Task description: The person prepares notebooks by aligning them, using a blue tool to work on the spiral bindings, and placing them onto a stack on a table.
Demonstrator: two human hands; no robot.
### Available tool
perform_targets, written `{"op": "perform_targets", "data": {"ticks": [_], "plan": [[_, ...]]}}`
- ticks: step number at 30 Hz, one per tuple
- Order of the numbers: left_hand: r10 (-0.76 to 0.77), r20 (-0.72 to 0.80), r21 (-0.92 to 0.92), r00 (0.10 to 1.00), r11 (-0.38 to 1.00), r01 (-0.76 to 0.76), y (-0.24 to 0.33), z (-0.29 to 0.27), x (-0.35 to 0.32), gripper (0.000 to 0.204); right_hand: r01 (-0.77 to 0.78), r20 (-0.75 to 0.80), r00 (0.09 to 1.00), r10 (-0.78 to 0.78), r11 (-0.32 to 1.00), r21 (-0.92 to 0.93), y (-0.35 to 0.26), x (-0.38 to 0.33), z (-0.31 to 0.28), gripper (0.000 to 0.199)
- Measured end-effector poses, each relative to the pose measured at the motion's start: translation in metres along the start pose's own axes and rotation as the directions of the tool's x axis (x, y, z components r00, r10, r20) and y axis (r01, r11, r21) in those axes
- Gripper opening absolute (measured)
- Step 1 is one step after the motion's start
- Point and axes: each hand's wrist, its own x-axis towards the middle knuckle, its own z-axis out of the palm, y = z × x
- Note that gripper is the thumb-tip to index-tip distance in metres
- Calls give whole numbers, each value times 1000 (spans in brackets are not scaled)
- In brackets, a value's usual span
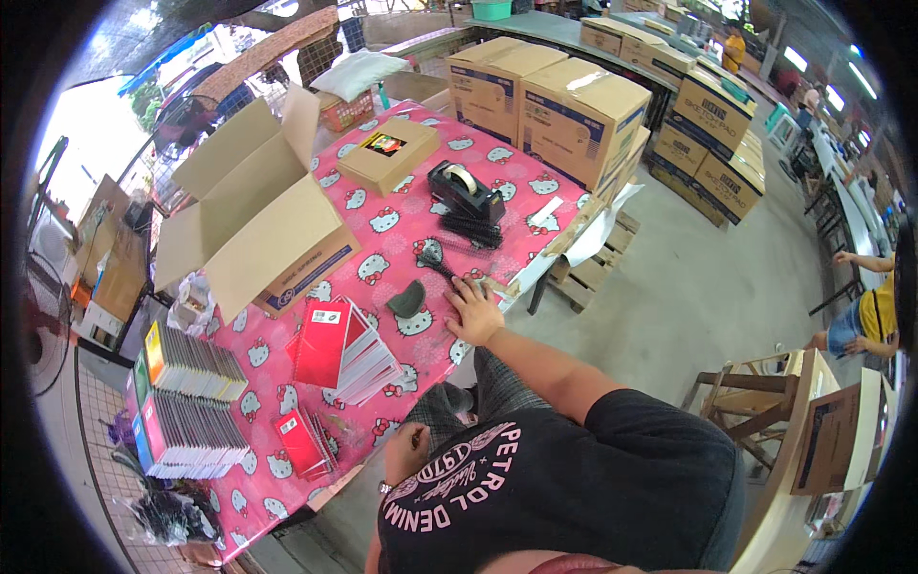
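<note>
The right hand [473, 311] rests, its grip spread apart, on the pink-covered table [387, 244], just by the handle end of a black brush [431, 253] that I judge light, stiff and best held there; the left hand [406, 454] sits near the checked trousers [507, 383], its grip unclear to me.

Tablecloth [406, 263] is pink, with a repeating white cat-face pattern. Notebooks [320, 342]: red covers, white page edges. Brush [432, 254] and tape dispenser [478, 198]: both black. Open carton [282, 244]: tan, dark-blue band. Half-round piece [407, 299]: grey-green. T-shirt [622, 478]: black, pale-pink print. Trousers [521, 387]: dark check.
</note>
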Motion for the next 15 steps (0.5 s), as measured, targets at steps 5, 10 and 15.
{"op": "perform_targets", "data": {"ticks": [5,10,15], "plan": [[32,-81,-32,996,999,-35,-2,4,-3,16,-1,29,1000,2,1000,-14,-1,2,-5,62],[31,-23,-21,999,999,-31,-10,7,-2,17,2,29,1000,-1,999,-37,-1,1,-2,62],[39,-52,-21,998,999,-40,-9,3,-9,17,5,22,1000,-5,1000,-25,0,-1,-4,61]]}}
